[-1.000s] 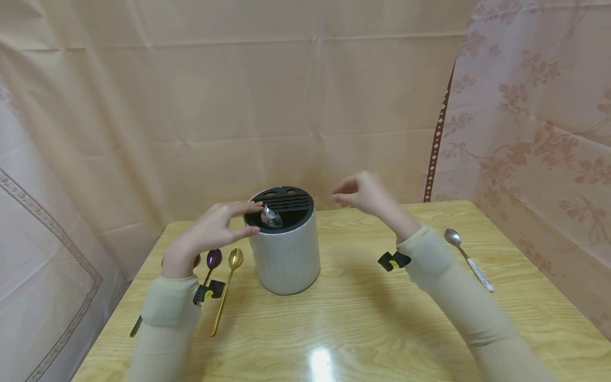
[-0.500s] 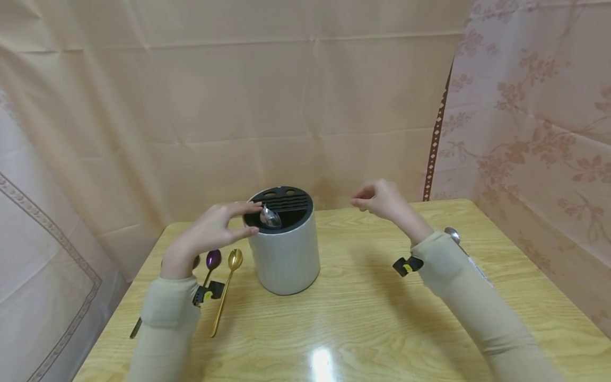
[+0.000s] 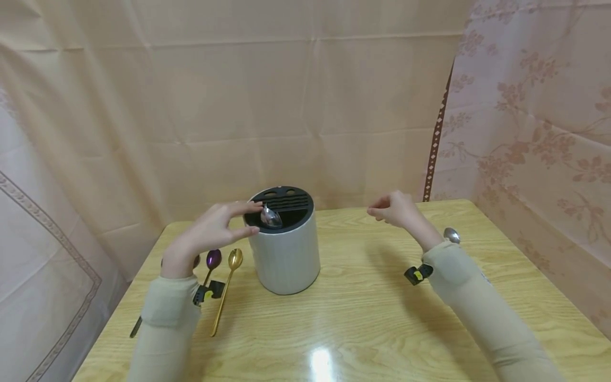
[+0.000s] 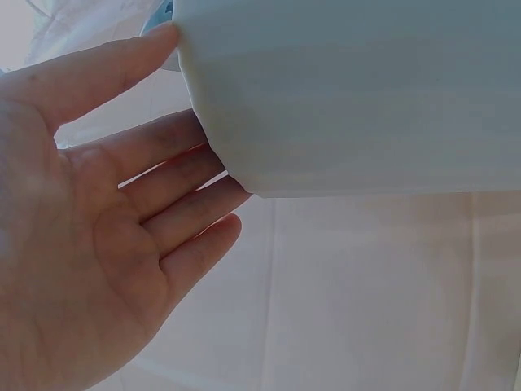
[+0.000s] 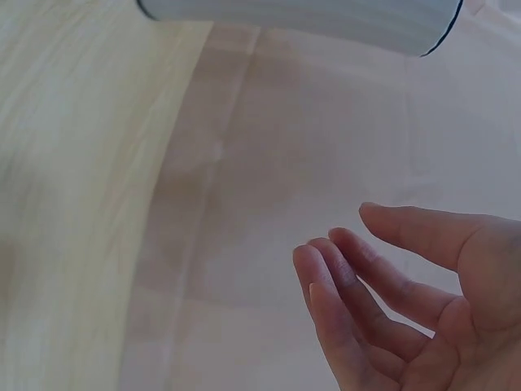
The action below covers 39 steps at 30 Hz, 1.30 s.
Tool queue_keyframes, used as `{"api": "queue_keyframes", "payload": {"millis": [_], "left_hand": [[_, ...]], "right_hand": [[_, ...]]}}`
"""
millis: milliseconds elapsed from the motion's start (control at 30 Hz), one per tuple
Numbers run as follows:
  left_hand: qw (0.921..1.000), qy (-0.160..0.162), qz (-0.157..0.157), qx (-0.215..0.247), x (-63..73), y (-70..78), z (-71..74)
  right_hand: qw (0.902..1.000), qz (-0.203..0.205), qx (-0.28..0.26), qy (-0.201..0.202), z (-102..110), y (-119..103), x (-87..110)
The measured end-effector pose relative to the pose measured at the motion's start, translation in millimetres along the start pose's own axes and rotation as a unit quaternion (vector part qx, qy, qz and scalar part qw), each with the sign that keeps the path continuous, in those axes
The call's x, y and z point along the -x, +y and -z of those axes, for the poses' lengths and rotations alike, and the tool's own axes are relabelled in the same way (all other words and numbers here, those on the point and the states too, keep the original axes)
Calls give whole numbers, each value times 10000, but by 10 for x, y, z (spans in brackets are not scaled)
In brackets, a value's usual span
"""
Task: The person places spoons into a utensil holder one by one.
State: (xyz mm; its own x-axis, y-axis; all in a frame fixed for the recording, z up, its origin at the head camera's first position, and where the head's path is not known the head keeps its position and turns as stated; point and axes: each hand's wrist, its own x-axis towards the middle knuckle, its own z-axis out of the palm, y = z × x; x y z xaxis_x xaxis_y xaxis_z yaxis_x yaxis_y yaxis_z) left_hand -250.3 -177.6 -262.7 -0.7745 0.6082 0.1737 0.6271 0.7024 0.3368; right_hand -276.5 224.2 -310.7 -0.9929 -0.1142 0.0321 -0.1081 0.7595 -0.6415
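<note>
A white cylindrical utensil holder (image 3: 286, 260) with a black slotted top (image 3: 292, 203) stands on the table. Out of its large front opening pokes the bowl of a silver spoon (image 3: 271, 217). At the holder's left rim is my left hand (image 3: 210, 231), thumb and fingers spread and fairly straight. In the left wrist view its thumb tip (image 4: 165, 34) lies at the holder's edge, and the holder covers some fingertips. My right hand (image 3: 397, 208) hovers over the table right of the holder. Its fingers (image 5: 391, 293) are loosely bent, with nothing between them and the thumb.
Left of the holder lie a gold spoon (image 3: 235, 260) and a purple-bowled spoon (image 3: 214, 259); further utensils are partly hidden by my left arm. A silver spoon (image 3: 451, 235) lies at the right, mostly under my right sleeve. Curtains (image 3: 305, 106) hang behind the wooden table (image 3: 353, 318).
My right hand has moved right and slightly down, away from the holder, and its sleeve now covers most of the right-hand spoon. My left hand has stayed in place.
</note>
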Motion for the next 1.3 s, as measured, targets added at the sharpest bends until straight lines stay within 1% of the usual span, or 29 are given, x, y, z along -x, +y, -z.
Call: {"api": "queue_keyframes", "payload": {"millis": [267, 433, 833, 1300], "left_hand": [[10000, 15, -28, 88, 13, -10, -11], [10000, 2, -25, 91, 20, -6, -5], [9999, -30, -6, 123, 15, 7, 13], [9999, -21, -36, 116, 4, -1, 8]], "right_hand": [[9997, -214, 15, -95, -7, 247, 56], [9996, -238, -17, -161, 27, 379, 100], [9988, -487, 28, -55, 116, 643, 163], [9974, -680, 171, -176, 163, 964, 277]]}}
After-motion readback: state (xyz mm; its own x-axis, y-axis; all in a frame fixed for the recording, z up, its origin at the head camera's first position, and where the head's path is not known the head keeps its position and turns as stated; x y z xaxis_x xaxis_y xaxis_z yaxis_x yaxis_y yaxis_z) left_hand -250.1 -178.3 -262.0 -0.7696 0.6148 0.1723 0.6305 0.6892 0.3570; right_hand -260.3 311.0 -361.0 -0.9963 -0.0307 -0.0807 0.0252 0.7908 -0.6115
